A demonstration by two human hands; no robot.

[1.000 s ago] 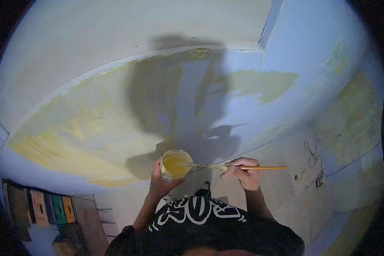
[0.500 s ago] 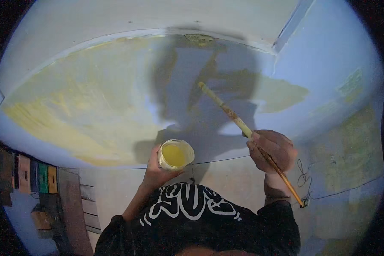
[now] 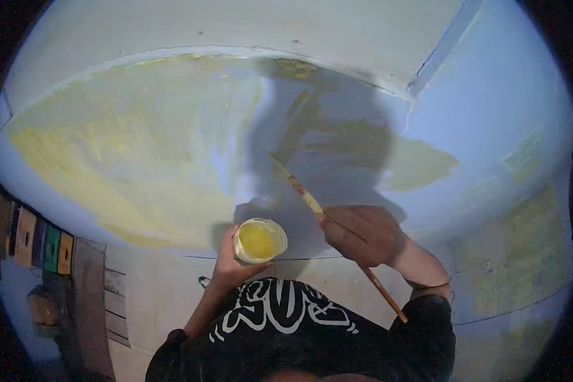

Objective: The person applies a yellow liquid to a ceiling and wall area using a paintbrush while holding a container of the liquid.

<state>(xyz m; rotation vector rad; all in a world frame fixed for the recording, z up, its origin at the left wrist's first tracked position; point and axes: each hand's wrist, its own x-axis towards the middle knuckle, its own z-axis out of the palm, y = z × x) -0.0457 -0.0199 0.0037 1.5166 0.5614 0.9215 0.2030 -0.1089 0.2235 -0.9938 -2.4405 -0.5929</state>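
Note:
My left hand (image 3: 229, 261) is wrapped round a small white plastic tub (image 3: 281, 243), held upright in front of my chest. Yellow paint (image 3: 256, 241) shows inside it. To its right, my right hand (image 3: 363, 234) is closed round the middle of a long, slim paintbrush (image 3: 304, 195). The brush slants up and left, its yellow-coated end over the shadowed part of the wall; whether the tip touches I cannot tell. Its brown handle end sticks out below my hand. The blue wall (image 3: 490, 95) carries yellow-green paint (image 3: 127, 159) in broad uneven patches, mostly on the left.
A pale ceiling (image 3: 235, 25) meets the wall along a curved edge, with a rough patch (image 3: 297, 66) below it. At far left stand several coloured box-like things (image 3: 51, 248). A dark cable (image 3: 509, 312) runs at lower right. My shadow falls across the wall's middle.
My right hand has moved left and slightly down with the paintbrush, whose tip is now lower and further left. My left hand still holds the tub in nearly the same place.

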